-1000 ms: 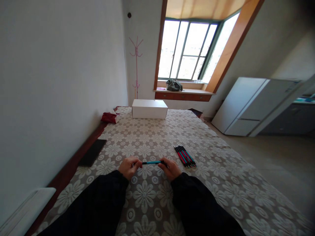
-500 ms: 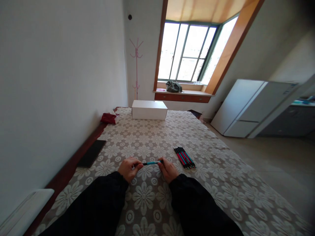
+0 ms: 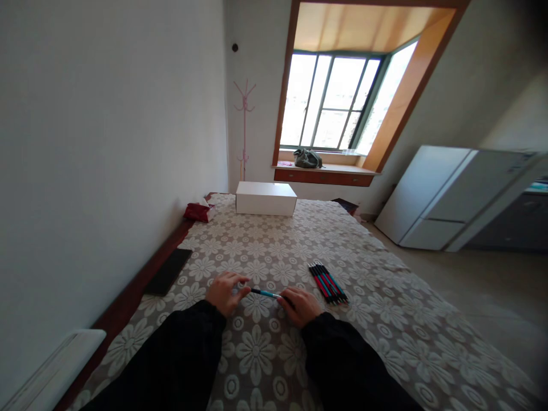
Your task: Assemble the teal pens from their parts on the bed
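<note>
A slim blue-and-black pen [image 3: 266, 293] is held nearly level, low over the patterned tablecloth. My right hand [image 3: 299, 305] pinches its right end between thumb and fingers, hiding that end. At the other end, my left hand [image 3: 226, 292] is open, with thumb and index finger parted. The thumb tip sits right beside the pen's black end; whether it touches cannot be made out. To the right of my right hand lies a row of several similar pens [image 3: 327, 282], black with red or blue barrels, side by side.
A white box [image 3: 266, 200] stands at the table's far end. Along the left edge are a red tissue pack [image 3: 199, 212], a flat black object [image 3: 168, 272] and a white object [image 3: 60, 368] by the wall. The floral tablecloth [image 3: 257, 351] covers the table.
My left thumb and index finger have parted at the pen's left end. The right hand keeps its pinch, and the pen now slants slightly down to the right. The whole view has shifted a little.
</note>
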The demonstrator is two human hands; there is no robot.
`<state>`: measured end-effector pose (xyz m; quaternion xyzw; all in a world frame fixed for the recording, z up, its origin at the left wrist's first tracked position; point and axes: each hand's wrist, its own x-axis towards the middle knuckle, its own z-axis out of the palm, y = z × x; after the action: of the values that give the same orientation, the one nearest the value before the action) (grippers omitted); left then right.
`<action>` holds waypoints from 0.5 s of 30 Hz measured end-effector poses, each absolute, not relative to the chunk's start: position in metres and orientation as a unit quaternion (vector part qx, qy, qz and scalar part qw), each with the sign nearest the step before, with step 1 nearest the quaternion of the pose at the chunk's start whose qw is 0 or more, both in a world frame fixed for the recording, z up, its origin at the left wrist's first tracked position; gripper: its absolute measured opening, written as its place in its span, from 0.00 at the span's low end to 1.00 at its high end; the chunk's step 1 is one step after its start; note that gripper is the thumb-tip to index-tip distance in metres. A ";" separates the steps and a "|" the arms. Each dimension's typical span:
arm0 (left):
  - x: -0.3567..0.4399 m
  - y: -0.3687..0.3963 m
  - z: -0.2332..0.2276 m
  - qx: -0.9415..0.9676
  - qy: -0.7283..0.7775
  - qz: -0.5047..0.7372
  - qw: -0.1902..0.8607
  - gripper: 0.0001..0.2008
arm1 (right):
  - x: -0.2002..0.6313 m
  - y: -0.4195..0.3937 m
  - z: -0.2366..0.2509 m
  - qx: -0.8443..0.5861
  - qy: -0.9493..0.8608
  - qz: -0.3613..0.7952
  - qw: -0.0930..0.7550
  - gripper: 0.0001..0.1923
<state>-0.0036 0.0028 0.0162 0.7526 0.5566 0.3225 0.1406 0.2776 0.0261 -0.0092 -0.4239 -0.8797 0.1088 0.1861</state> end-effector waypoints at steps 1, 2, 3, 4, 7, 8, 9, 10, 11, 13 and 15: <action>-0.014 0.006 0.020 0.744 0.583 0.306 0.112 0.13 | 0.281 0.028 -0.009 -0.444 -0.872 0.097 0.182 0.13; -0.028 0.010 0.024 0.724 0.622 0.289 0.077 0.15 | 0.285 0.030 -0.008 -0.469 -0.861 0.080 0.180 0.12; -0.043 0.013 0.028 0.694 0.667 0.268 0.042 0.17 | 0.290 0.032 -0.006 -0.498 -0.846 0.060 0.180 0.11; -0.060 0.016 0.030 0.652 0.718 0.244 0.008 0.19 | 0.294 0.033 -0.004 -0.526 -0.831 0.039 0.179 0.09; -0.109 0.018 0.031 0.541 0.823 0.171 -0.033 0.29 | 0.302 0.033 0.003 -0.583 -0.796 -0.013 0.159 0.07; -0.121 0.018 0.029 0.513 0.843 0.158 -0.027 0.31 | 0.302 0.033 0.004 -0.591 -0.793 -0.020 0.149 0.06; -0.130 0.018 0.026 0.491 0.858 0.149 -0.016 0.32 | 0.301 0.032 0.005 -0.592 -0.793 -0.022 0.141 0.05; -0.136 0.018 0.024 0.479 0.867 0.140 -0.005 0.32 | 0.299 0.030 0.006 -0.590 -0.796 -0.021 0.134 0.05; -0.140 0.019 0.021 0.471 0.872 0.132 0.005 0.32 | 0.297 0.030 0.006 -0.586 -0.800 -0.018 0.129 0.05; -0.142 0.020 0.017 0.472 0.874 0.118 0.011 0.31 | 0.295 0.028 0.006 -0.580 -0.806 -0.007 0.121 0.04; -0.141 0.021 0.017 0.476 0.872 0.117 0.004 0.32 | 0.295 0.029 0.006 -0.586 -0.803 0.002 0.112 0.04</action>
<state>-0.1407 0.0207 0.0168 0.4758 0.8717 0.1171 0.0037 0.2951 0.0286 0.0056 -0.5856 -0.8028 0.0024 0.1122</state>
